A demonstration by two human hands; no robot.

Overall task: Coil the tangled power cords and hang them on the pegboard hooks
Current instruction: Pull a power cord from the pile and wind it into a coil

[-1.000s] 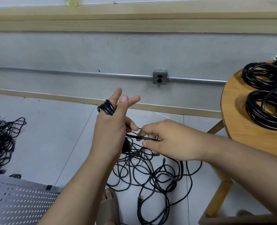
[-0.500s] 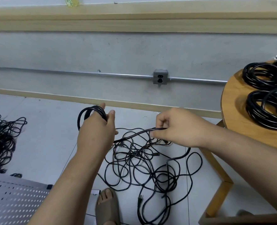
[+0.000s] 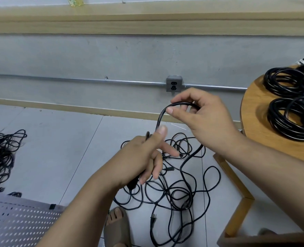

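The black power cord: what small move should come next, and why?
Probably the right hand should lay its raised arch of black power cord over the left hand as a loop: that hand grips the cord below, and the rest trails into the tangled pile on the floor.

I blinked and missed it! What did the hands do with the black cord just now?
The right hand rose toward the wall, pulling the cord up into an arch. The left hand sank and shifted right, still gripping its gathered loops, now mostly hidden behind it. Neither hand let go. The tangle on the floor and the coils on the table stayed put.
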